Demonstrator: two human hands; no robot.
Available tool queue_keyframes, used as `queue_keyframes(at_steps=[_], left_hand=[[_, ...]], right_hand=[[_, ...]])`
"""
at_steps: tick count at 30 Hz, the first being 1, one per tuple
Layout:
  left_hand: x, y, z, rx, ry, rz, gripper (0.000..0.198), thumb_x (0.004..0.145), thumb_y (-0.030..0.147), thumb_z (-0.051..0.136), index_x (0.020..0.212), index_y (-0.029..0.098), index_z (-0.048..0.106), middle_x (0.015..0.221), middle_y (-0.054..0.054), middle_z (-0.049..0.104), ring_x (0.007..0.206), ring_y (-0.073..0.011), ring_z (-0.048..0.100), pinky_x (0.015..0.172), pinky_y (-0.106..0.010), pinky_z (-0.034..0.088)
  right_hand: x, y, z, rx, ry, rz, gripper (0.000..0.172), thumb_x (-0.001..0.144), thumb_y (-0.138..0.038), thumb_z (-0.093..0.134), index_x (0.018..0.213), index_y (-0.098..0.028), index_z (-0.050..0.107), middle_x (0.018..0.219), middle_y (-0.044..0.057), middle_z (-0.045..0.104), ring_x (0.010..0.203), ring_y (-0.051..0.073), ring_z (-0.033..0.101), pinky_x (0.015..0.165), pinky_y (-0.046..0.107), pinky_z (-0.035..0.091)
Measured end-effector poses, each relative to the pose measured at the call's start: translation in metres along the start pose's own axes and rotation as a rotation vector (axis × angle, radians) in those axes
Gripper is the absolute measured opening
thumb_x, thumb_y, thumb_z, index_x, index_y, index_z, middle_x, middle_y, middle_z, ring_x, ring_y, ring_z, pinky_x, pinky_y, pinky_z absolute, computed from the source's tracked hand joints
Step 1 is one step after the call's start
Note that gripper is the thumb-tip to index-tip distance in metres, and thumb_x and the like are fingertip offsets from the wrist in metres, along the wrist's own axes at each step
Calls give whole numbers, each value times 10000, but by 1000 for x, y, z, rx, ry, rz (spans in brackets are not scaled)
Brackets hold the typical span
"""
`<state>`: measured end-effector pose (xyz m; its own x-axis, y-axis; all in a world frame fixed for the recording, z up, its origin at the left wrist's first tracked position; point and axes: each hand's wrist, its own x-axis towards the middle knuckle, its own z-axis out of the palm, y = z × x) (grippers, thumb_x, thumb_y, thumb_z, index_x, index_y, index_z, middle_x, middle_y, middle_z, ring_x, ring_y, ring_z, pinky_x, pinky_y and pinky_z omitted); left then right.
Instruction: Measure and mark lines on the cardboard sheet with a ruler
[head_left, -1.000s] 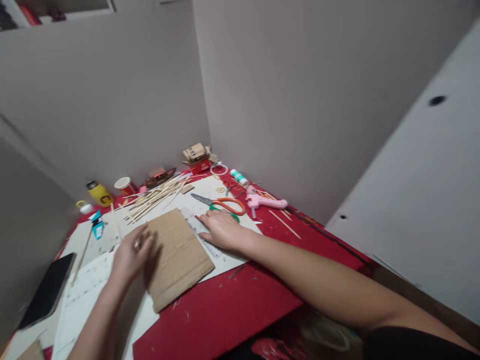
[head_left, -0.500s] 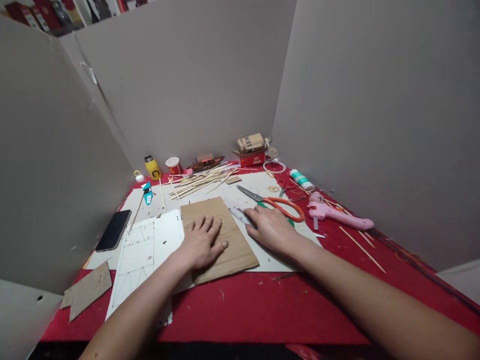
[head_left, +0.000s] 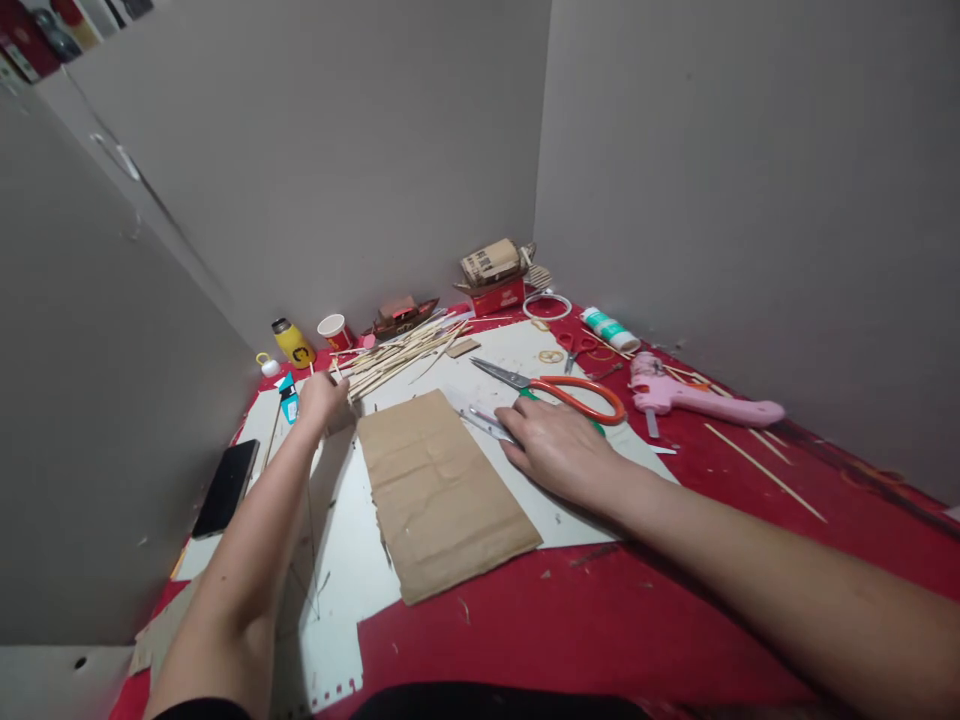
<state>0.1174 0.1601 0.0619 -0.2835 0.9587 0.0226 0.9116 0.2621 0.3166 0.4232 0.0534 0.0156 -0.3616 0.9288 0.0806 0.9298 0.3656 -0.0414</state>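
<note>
My left hand point(head_left: 324, 402) is closed, fingers curled downward among thin wooden sticks beyond the drawn-on white paper point(head_left: 341, 540). Stick ends show past the knuckles, but what the fingertips hold is hidden. My right hand point(head_left: 559, 445) lies curled over a slim silvery bladed tool point(head_left: 487, 424), its pointed end showing left of the fingers. Large orange-handled scissors point(head_left: 577, 395) lie just beyond this hand, and green handle parts point(head_left: 598, 427) show beside it. Between my hands, a brown cardboard sheet point(head_left: 450, 495) rests flat, touched by neither hand.
A pile of wooden sticks point(head_left: 409, 355) lies at the back, near a boat model point(head_left: 405, 315). On the left are a phone point(head_left: 226, 488), a teal cutter point(head_left: 289, 398) and a yellow bottle point(head_left: 294, 345). A pink glue gun point(head_left: 697, 402) lies right, below a white-green bottle point(head_left: 611, 328).
My left hand has lifted off the cardboard and reached forward and left to the sticks, closing there. My right hand stays on the bladed tool. The view has shifted slightly.
</note>
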Motion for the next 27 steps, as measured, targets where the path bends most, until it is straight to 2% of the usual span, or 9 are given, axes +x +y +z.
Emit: queue_keyframes(at_steps=[3,7,10,13,16,18,23,25,27], left_hand=[[27,-4,11,-66,-36,-75,377,951,361,639,1268,163,593,1266,-109,615,1071,-251,642,888,-453,561],[46,-10,22,-198,-82,-123,376,948,359,643,1264,160,598,1269,-105,615,1068,-255,642,881,-449,564],[54,-14,15,-333,-73,-147,372,948,358,642,1262,161,600,1270,-102,615,1064,-255,643,876,-448,566],[50,-7,-3,-521,-52,-132,325,960,350,627,1221,157,608,1183,-92,644,965,-210,663,806,-399,583],[20,16,-14,-735,-115,-59,89,958,204,559,950,132,611,790,-2,639,687,-98,661,644,-201,551],[-15,35,-10,-847,-247,-13,89,904,171,581,817,152,574,659,25,614,602,-81,658,589,-155,530],[-98,70,32,-933,-667,10,167,751,231,737,788,148,597,613,-46,683,524,-147,679,508,-212,549],[-111,73,48,-1027,-818,33,285,718,319,798,795,172,567,630,-32,691,528,-141,682,532,-214,559],[-113,71,55,-1045,-895,39,353,712,401,817,787,177,555,623,-26,685,516,-140,675,538,-224,563]], right_hand=[[3,1,2,4,6,16,269,956,-205,506,1154,-109,661,1050,168,662,968,295,644,757,361,421],[6,4,9,14,6,35,273,953,-207,505,1157,-117,663,1051,162,665,945,285,634,761,362,425],[7,10,13,46,72,14,306,952,-261,529,1189,-127,666,1082,165,669,999,312,619,816,397,446],[4,16,13,177,169,-1,361,952,-296,524,1243,-134,663,1131,165,675,1054,318,614,890,429,463],[-3,16,8,419,238,21,351,946,-303,505,1196,-142,690,1075,139,703,1002,272,642,875,387,492],[-9,10,5,622,232,38,332,932,-309,511,1157,-154,699,973,104,718,881,222,657,798,337,511],[-28,-14,7,1006,67,-67,509,865,-279,579,1360,-159,560,772,8,674,586,124,576,595,239,470],[-32,-21,10,1026,24,-98,527,853,-225,564,1375,-160,542,703,-20,640,529,110,527,549,223,428],[-35,-23,13,1006,6,-82,502,839,-178,531,1339,-160,567,644,-34,607,503,109,497,523,218,393]])
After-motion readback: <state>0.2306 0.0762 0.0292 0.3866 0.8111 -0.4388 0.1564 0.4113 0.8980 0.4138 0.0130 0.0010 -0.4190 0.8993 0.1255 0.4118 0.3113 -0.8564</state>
